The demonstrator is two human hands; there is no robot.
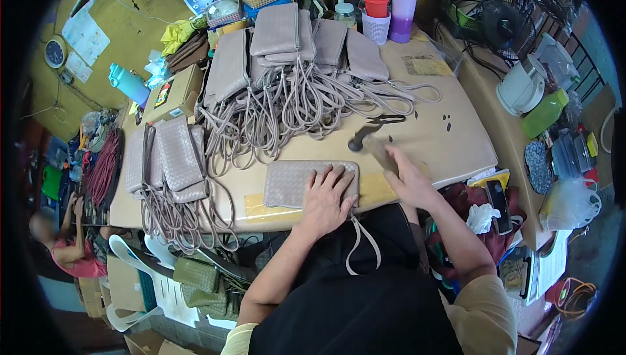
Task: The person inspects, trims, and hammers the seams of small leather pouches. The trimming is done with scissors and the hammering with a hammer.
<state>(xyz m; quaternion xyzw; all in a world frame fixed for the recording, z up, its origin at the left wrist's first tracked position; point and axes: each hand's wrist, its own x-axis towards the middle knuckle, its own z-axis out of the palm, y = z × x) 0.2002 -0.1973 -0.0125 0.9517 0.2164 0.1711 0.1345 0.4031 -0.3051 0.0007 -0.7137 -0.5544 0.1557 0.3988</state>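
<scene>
A taupe woven wristlet pouch (282,182) lies flat at the table's front edge, its strap loop (366,244) hanging over the edge onto my lap. My left hand (324,198) rests on the pouch's right half with fingers spread. Just right of the pouch, my right hand (409,177) is closed around the handle of a hammer (377,149), which is blurred by motion. The hammer's dark round head (355,145) is beyond the pouch's upper right corner. A black-handled tool (389,119), possibly snips, lies behind it.
Stacked taupe pouches (277,32) with tangled straps cover the table's back; more pouches (176,159) sit at left. A purple bottle (403,9) and red cup (375,5) stand behind. Another person (75,244) sits far left. A fan (502,25) is at right.
</scene>
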